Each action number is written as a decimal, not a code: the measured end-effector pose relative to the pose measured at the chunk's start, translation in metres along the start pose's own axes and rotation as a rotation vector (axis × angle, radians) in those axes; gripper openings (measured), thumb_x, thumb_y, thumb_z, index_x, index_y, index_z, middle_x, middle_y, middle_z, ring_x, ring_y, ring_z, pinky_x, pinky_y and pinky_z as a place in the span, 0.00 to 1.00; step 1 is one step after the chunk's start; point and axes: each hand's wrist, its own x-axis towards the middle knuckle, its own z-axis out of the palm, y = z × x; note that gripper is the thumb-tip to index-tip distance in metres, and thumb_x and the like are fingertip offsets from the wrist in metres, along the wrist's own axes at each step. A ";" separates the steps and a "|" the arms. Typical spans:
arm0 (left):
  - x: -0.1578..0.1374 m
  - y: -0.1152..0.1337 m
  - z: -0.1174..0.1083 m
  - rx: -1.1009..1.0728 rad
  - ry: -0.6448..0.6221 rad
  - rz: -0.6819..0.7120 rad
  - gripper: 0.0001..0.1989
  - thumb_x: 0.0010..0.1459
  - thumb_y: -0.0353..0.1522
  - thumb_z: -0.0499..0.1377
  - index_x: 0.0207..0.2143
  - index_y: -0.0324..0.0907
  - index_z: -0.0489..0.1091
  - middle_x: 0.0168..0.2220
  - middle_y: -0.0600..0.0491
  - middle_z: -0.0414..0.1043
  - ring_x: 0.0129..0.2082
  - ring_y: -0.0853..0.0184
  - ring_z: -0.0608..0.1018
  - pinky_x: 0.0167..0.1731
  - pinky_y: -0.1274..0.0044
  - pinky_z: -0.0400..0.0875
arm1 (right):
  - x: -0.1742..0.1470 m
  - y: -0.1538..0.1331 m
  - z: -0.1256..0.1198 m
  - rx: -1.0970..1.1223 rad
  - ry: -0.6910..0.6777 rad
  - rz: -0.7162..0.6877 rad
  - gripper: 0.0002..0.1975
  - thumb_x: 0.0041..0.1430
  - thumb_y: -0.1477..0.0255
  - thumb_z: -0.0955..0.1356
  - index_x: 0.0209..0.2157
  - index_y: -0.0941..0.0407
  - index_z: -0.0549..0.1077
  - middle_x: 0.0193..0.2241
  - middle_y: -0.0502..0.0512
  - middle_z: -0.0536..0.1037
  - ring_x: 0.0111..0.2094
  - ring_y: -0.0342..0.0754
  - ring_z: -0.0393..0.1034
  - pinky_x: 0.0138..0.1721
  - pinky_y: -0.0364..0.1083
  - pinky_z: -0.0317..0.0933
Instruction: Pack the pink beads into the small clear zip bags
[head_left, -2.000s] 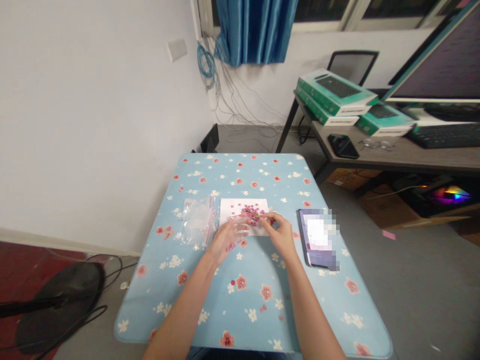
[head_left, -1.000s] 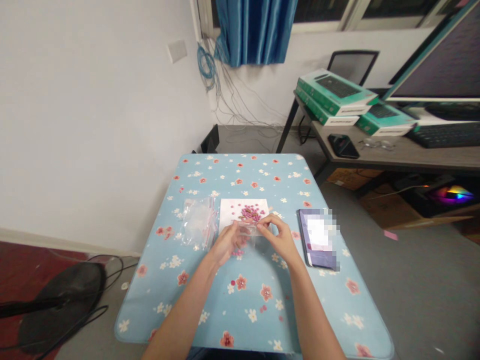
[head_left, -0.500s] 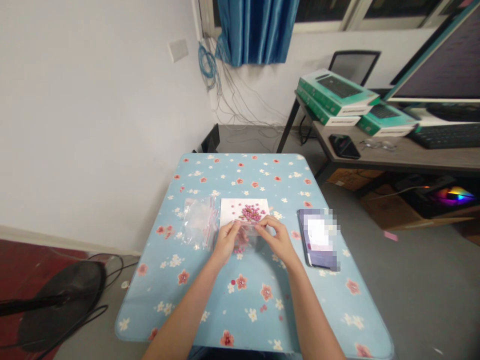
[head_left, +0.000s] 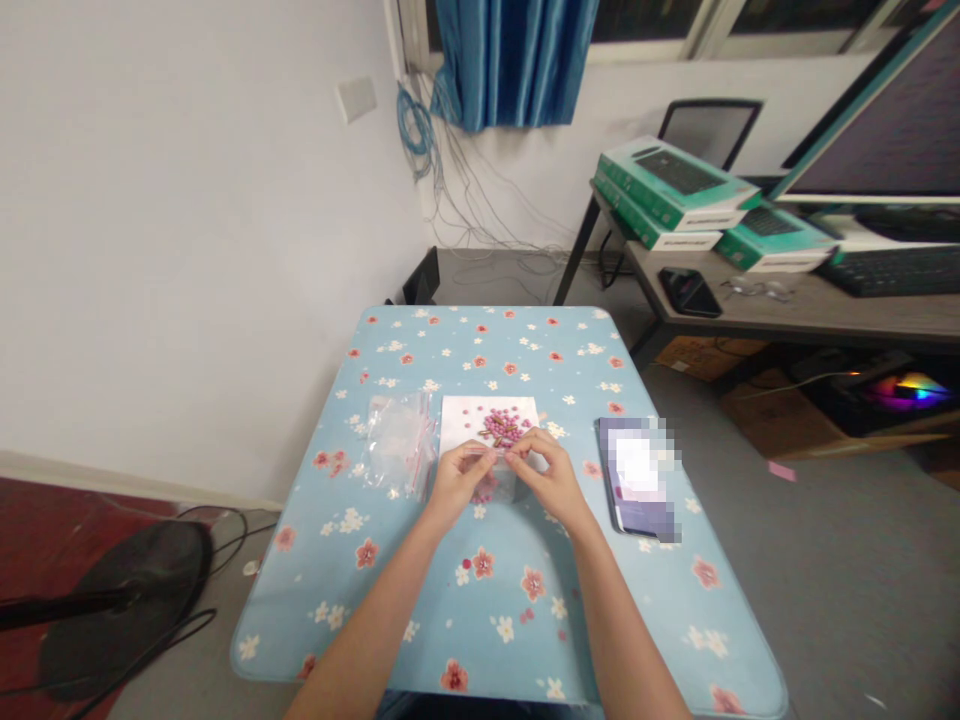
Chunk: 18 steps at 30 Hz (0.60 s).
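Observation:
Between my two hands is a small clear zip bag (head_left: 501, 484) with a few pink beads showing through its lower part. My left hand (head_left: 454, 486) pinches its top edge from the left. From the right, my right hand (head_left: 553, 474) pinches the same edge, the two thumbs close together. Just beyond my fingers, pink beads (head_left: 506, 425) and some brownish long pieces lie on a white sheet (head_left: 457, 415). Left of the sheet rest flat clear plastic bags (head_left: 397, 445) with a reddish zip strip.
A phone (head_left: 637, 478) lies on the right of the flower-patterned table (head_left: 420, 620). A desk (head_left: 810, 318) at the upper right carries green keyboard boxes (head_left: 675, 185), a black phone (head_left: 690, 292), glasses and a monitor. A white wall (head_left: 187, 250) stands close on the left.
My left thumb has slid right along the bag's top edge, toward the right thumb. The beads on the sheet, the flat bags and the phone have stayed put.

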 end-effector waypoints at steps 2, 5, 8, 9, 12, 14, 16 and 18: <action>-0.001 0.003 0.001 0.018 0.002 0.004 0.13 0.47 0.40 0.66 0.25 0.39 0.71 0.19 0.56 0.69 0.18 0.71 0.71 0.19 0.80 0.64 | 0.000 -0.001 0.001 -0.023 -0.005 0.000 0.10 0.57 0.66 0.67 0.24 0.54 0.71 0.25 0.51 0.71 0.32 0.48 0.64 0.37 0.48 0.56; -0.002 0.007 0.001 0.019 0.005 0.006 0.14 0.47 0.40 0.66 0.22 0.39 0.70 0.18 0.57 0.66 0.17 0.71 0.70 0.18 0.80 0.63 | 0.000 -0.002 0.002 -0.043 -0.005 -0.002 0.11 0.57 0.65 0.66 0.23 0.54 0.70 0.24 0.50 0.70 0.31 0.48 0.64 0.37 0.48 0.56; -0.003 0.009 0.001 0.020 0.001 0.015 0.14 0.47 0.40 0.66 0.21 0.39 0.69 0.19 0.57 0.66 0.18 0.71 0.71 0.18 0.80 0.63 | 0.000 -0.003 0.002 -0.040 -0.010 -0.008 0.10 0.57 0.66 0.66 0.24 0.54 0.71 0.24 0.50 0.71 0.31 0.48 0.64 0.37 0.48 0.56; -0.003 0.009 0.001 0.022 0.002 0.012 0.14 0.47 0.40 0.66 0.21 0.39 0.69 0.19 0.57 0.66 0.18 0.71 0.71 0.18 0.80 0.63 | 0.000 -0.002 0.002 -0.040 -0.011 -0.008 0.10 0.57 0.66 0.66 0.24 0.54 0.71 0.25 0.50 0.71 0.32 0.48 0.64 0.37 0.48 0.56; -0.003 0.008 0.001 0.029 0.019 0.002 0.14 0.46 0.39 0.66 0.20 0.39 0.69 0.18 0.57 0.66 0.17 0.71 0.71 0.18 0.80 0.64 | 0.000 -0.001 0.002 -0.047 -0.015 -0.009 0.09 0.57 0.66 0.67 0.25 0.54 0.71 0.26 0.51 0.71 0.33 0.48 0.64 0.39 0.49 0.56; -0.003 0.006 0.002 0.039 0.030 0.001 0.14 0.46 0.39 0.67 0.21 0.39 0.70 0.18 0.57 0.66 0.17 0.71 0.71 0.18 0.80 0.64 | -0.001 -0.001 0.002 -0.049 -0.017 -0.011 0.08 0.56 0.66 0.67 0.26 0.54 0.72 0.27 0.51 0.71 0.33 0.49 0.64 0.39 0.49 0.56; -0.002 0.004 0.001 0.044 0.030 -0.003 0.13 0.47 0.40 0.65 0.24 0.39 0.71 0.20 0.56 0.68 0.17 0.70 0.71 0.17 0.80 0.64 | -0.001 0.000 0.002 -0.046 -0.017 -0.011 0.08 0.57 0.67 0.67 0.26 0.54 0.72 0.27 0.51 0.71 0.34 0.49 0.64 0.40 0.49 0.56; -0.001 0.003 0.000 0.041 0.017 -0.008 0.14 0.49 0.42 0.64 0.26 0.39 0.73 0.21 0.55 0.69 0.17 0.70 0.71 0.16 0.79 0.64 | -0.001 0.001 0.001 -0.044 -0.014 -0.004 0.08 0.57 0.67 0.67 0.26 0.54 0.72 0.27 0.51 0.71 0.34 0.49 0.65 0.40 0.49 0.56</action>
